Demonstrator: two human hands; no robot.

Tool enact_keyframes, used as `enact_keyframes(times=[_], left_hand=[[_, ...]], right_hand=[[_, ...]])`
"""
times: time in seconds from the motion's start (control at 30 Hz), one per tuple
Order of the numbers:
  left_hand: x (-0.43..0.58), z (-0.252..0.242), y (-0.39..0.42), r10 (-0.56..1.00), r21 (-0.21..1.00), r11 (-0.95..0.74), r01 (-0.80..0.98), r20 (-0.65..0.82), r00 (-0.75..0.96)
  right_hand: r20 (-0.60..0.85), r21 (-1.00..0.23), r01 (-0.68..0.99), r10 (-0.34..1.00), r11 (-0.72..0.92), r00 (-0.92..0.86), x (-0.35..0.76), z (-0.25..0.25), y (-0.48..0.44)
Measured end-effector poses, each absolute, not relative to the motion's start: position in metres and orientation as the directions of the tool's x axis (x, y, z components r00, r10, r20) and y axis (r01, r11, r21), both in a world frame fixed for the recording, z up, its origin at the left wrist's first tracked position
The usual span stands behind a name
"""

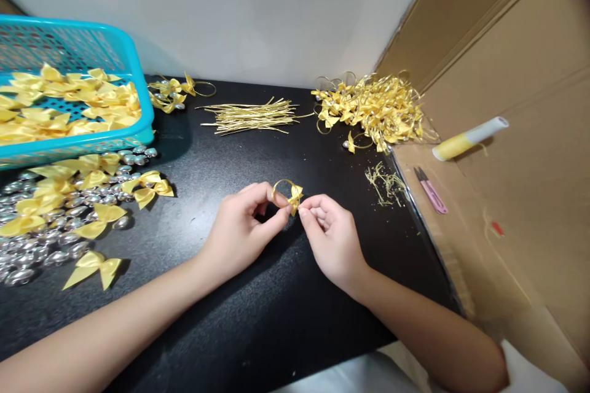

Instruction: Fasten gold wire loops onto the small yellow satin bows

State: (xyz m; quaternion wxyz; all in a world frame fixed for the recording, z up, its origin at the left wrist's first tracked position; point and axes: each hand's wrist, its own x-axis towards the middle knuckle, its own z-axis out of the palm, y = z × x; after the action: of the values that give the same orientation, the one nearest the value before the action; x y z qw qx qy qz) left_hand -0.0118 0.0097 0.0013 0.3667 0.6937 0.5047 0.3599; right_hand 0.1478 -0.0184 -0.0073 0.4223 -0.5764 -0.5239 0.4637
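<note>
A yellow bow (295, 194) on a gold loop (273, 187) is right between the left hand (242, 224), which pinches both, and the right hand (335, 239), which pinches the bow's edge. Under them is the black bench (239, 331). A hard tug could bend the loop or loosen the bow.

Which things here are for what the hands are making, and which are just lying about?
Seem part of the job: the held bow ring, yellow bows, silver beads, gold wires, teal basket, pile of bow rings, probably the pink snips.

Seem just lying about: wire scraps, yellow-and-white tube, little red piece.
</note>
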Motion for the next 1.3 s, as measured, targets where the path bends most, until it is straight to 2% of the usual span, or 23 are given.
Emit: enact_keyframes(times=[0.27, 0.53, 0.7, 0.9, 1.07, 1.3], left_hand=[[-0.008, 0.004, 0.010, 0.982, 0.965, -0.061, 0.256, 0.012, 0.190], [-0.008, 0.006, 0.011, 0.978, 0.983, -0.007, 0.181, -0.031, 0.204], [-0.010, 0.006, 0.010, 0.973, 0.946, -0.169, 0.277, 0.115, 0.202], [-0.014, 0.009, 0.012, 0.904, 0.734, -0.427, 0.528, 0.360, 0.231], [-0.016, 0.011, 0.015, 0.835, 0.659, -0.550, 0.513, 0.459, 0.304], [-0.017, 0.012, 0.015, 0.789, 0.573, -0.611, 0.546, 0.502, 0.355]], right_hand=[[-0.073, -0.983, 0.170, 0.997, -0.069, -0.017, 0.146, -0.009, -0.021], [-0.087, -0.990, 0.118, 0.996, -0.083, -0.029, 0.146, -0.009, -0.021], [-0.074, -0.990, 0.122, 0.997, -0.071, -0.020, 0.146, -0.009, -0.020], [-0.069, -0.991, 0.120, 0.997, -0.066, -0.020, 0.147, -0.010, -0.021], [-0.067, -0.991, 0.116, 0.998, -0.064, -0.021, 0.147, -0.010, -0.021], [-0.065, -0.992, 0.111, 0.998, -0.062, -0.022, 0.147, -0.010, -0.022]])
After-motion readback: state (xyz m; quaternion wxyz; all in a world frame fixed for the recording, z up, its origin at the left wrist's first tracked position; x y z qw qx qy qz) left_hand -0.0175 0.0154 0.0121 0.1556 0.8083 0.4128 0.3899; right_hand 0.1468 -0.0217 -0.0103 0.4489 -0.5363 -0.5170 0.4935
